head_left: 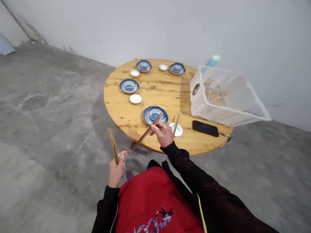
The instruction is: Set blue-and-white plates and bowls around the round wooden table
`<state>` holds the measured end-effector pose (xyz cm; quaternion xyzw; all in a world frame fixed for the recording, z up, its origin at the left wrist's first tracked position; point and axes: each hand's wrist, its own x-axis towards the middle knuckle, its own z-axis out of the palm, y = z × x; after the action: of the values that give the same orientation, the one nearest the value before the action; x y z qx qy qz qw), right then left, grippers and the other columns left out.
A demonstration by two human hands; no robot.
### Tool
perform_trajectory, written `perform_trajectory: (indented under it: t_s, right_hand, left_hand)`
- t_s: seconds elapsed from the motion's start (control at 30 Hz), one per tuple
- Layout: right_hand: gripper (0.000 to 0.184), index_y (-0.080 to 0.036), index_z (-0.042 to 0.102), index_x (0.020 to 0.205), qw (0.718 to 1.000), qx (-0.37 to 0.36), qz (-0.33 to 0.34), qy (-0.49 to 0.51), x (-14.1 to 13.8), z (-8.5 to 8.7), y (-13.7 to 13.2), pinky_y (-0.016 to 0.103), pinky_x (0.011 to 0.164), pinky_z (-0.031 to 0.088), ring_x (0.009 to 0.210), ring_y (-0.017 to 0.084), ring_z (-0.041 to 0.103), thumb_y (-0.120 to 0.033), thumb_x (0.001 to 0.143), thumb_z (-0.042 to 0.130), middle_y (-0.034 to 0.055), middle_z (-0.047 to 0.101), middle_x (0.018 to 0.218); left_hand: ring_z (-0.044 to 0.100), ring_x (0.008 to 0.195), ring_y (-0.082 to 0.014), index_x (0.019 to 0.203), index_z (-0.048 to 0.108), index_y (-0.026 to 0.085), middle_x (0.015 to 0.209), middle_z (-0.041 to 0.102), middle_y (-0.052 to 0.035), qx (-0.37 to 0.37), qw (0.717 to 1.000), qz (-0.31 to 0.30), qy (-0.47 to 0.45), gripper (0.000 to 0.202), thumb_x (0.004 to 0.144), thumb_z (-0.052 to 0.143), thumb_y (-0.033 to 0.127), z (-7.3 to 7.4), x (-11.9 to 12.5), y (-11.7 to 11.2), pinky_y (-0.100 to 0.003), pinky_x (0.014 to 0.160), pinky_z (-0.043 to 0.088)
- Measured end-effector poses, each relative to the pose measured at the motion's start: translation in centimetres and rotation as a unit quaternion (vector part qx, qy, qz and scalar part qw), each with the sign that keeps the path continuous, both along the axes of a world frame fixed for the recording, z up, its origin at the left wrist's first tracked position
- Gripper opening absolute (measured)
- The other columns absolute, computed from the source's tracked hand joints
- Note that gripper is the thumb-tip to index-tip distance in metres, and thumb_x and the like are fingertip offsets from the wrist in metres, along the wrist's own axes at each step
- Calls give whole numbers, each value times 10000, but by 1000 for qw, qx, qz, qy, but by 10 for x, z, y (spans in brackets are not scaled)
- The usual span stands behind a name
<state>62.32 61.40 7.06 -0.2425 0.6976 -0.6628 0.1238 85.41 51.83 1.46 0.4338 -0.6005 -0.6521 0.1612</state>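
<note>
My left hand (116,170) is closed round a bundle of brown chopsticks (113,144) that stand upright, off the table's near edge. My right hand (164,133) pinches one pair of chopsticks (147,131), slanting down to the left, over the near edge of the round wooden table (160,94). More chopsticks (175,124) poke up past its fingers. Just beyond it sits a blue-patterned plate (147,115) with a small bowl (155,113) on it. A small white saucer (179,130) lies to the right of my hand.
Three more plate-and-bowl sets (129,85) and small white saucers (135,98) ring the far side. A white plastic basket (224,97) stands tilted at the right, a black phone (205,128) with keys in front of it. Concrete floor surrounds the table; a wall is behind.
</note>
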Motion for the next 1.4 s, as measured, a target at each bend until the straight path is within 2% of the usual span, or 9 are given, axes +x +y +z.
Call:
perform_trajectory:
  t_s: [0.17, 0.27, 0.33, 0.43, 0.63, 0.77, 0.9, 1.13, 1.4]
  right_hand:
    - [371, -210, 578, 637, 991, -45, 29, -124, 11, -3, -24, 279, 504, 564, 448, 135, 599, -512, 729, 773, -15, 637, 509]
    - [398, -202, 595, 628, 983, -53, 30, -173, 8, -8, -40, 269, 486, 551, 430, 126, 584, -531, 683, 810, -9, 639, 503]
    - [409, -199, 600, 616, 979, -59, 24, -195, 1, -14, -53, 259, 474, 539, 427, 121, 578, -537, 662, 826, -6, 641, 503]
    - [413, -196, 600, 599, 973, -60, 13, -224, -15, -26, -77, 248, 465, 528, 430, 119, 576, -529, 646, 841, -3, 641, 500]
    - [452, -190, 593, 583, 950, -66, -18, -304, -53, -49, -132, 236, 449, 527, 420, 111, 562, -546, 574, 872, -11, 627, 483]
    - [455, -187, 586, 600, 943, -70, -40, -323, -76, -61, -159, 227, 448, 526, 421, 101, 552, -551, 601, 858, -18, 617, 487]
    - [441, -188, 575, 607, 941, -66, -66, -326, -95, -73, -176, 229, 459, 536, 430, 100, 552, -539, 619, 842, -16, 608, 495]
    - [431, -191, 571, 608, 934, -87, -127, -321, -123, -84, -198, 224, 466, 543, 457, 102, 566, -516, 602, 854, -24, 591, 501]
    - [394, -179, 569, 633, 920, -102, -218, -308, -172, -90, -213, 219, 482, 560, 478, 104, 596, -412, 638, 887, -23, 599, 525]
  left_hand:
    - [351, 450, -48, 1229, 712, 130, 803, 698, -46, 16, 1000, -5, -8, 773, 768, 618, 743, 6, -6, -20, -203, 423, 282]
    - [328, 431, -51, 1230, 712, 123, 692, 656, -17, 38, 999, -22, -20, 790, 749, 635, 745, 9, -16, -33, -208, 425, 266]
    - [316, 423, -55, 1112, 746, 102, 578, 574, 15, 46, 998, -41, -25, 751, 730, 659, 742, 9, -24, -44, -208, 426, 252]
    - [294, 410, -54, 836, 739, 100, 474, 440, 52, 52, 995, -74, -30, 649, 722, 671, 735, 6, -40, -66, -207, 422, 206]
    - [278, 394, -33, 689, 636, 133, 546, 510, 27, 74, 990, -116, -42, 580, 781, 637, 706, 10, -75, -129, -208, 412, 174]
    - [267, 388, -28, 758, 664, 131, 553, 500, 36, 75, 985, -135, -71, 575, 787, 635, 705, 14, -99, -165, -208, 411, 162]
    - [297, 398, -37, 846, 688, 138, 576, 507, 41, 67, 986, -133, -76, 560, 769, 659, 693, 11, -122, -187, -204, 397, 180]
    - [254, 382, -8, 836, 685, 118, 602, 519, 41, 120, 982, -140, -42, 520, 750, 717, 630, 2, -161, -222, -194, 374, 123]
    - [258, 394, -6, 717, 629, 132, 645, 579, 10, 103, 968, -227, -28, 420, 746, 717, 541, -10, -232, -276, -206, 390, 136]
